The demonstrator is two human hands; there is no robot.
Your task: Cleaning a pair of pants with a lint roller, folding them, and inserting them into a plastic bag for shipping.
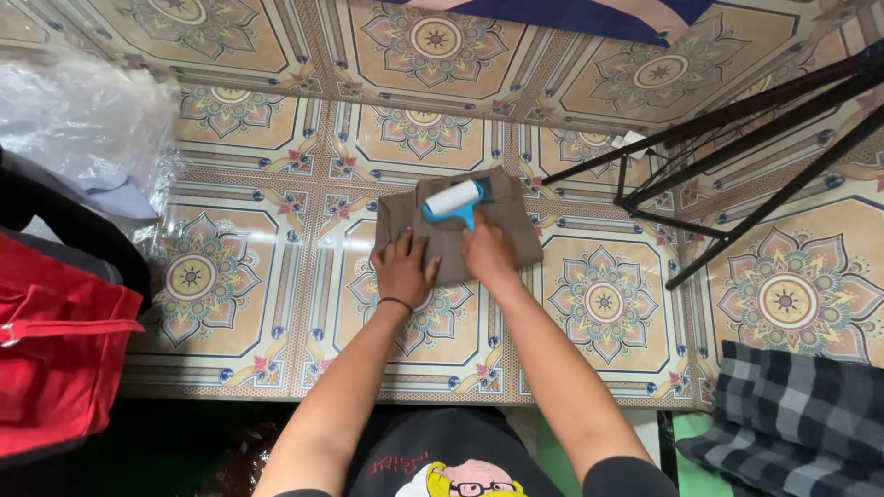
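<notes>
One head-worn camera looks steeply down from above the person's chest onto the patterned tiled floor [608, 304], fairly near, facing forward past the folded brown cloth [460, 225].

The right hand [486, 250] covers the lint roller's blue handle [460, 213] and part of the brown folded cloth [502, 216]; the red bag [51, 354], plaid cloth [792, 414] and tripod legs [755, 156] run off frame; the clear plastic [78, 115] is blurred, perhaps a bag.

Bright, sharp, glare on tiles [276, 235]
</notes>
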